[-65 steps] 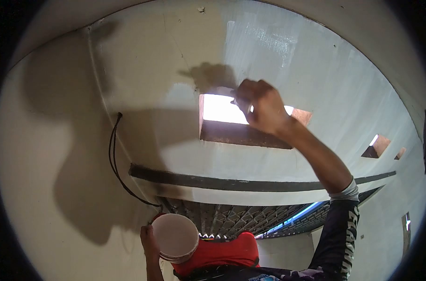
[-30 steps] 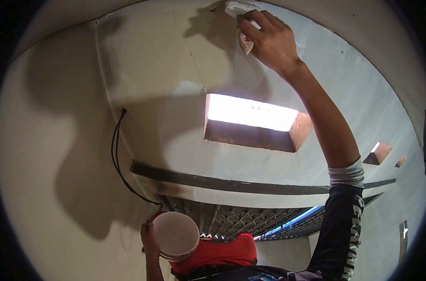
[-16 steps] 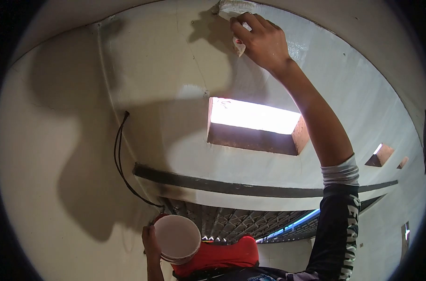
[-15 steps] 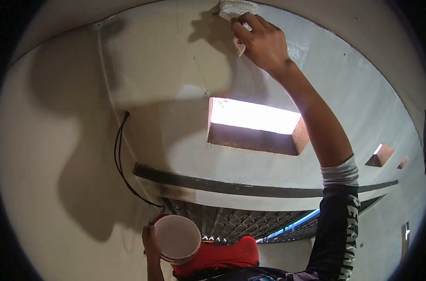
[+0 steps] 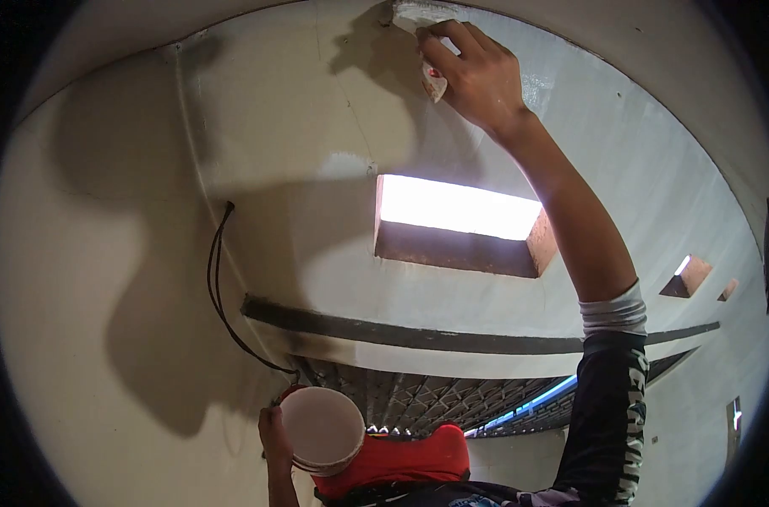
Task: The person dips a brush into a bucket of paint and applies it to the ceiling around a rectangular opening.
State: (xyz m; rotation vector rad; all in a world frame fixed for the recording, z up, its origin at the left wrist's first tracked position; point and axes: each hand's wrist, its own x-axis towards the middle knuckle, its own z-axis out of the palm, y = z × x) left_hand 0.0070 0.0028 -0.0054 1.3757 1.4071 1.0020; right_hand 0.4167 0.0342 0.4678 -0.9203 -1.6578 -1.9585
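My right hand (image 5: 479, 78) is raised high, its fingers closed round the handle of a paintbrush (image 5: 436, 87). The white bristles press on the wall (image 5: 308, 110) right under the ceiling edge, and a wet patch shines just right of the hand. Low in the view, my left hand (image 5: 274, 435) grips the side of a white bucket (image 5: 322, 427), thumb at the rim. Pale, whitish paint shows inside the bucket, which tilts toward me over my red shorts.
Below the raised arm is a bright rectangular opening (image 5: 456, 211) in the wall. A black cable (image 5: 215, 279) hangs from a hole at the left. Under a dark ledge (image 5: 401, 335) runs a metal lattice (image 5: 418, 395). Smaller openings sit at the right.
The paintbrush and my right hand have shifted very slightly along the top of the wall. My left hand keeps the bucket almost in the same place.
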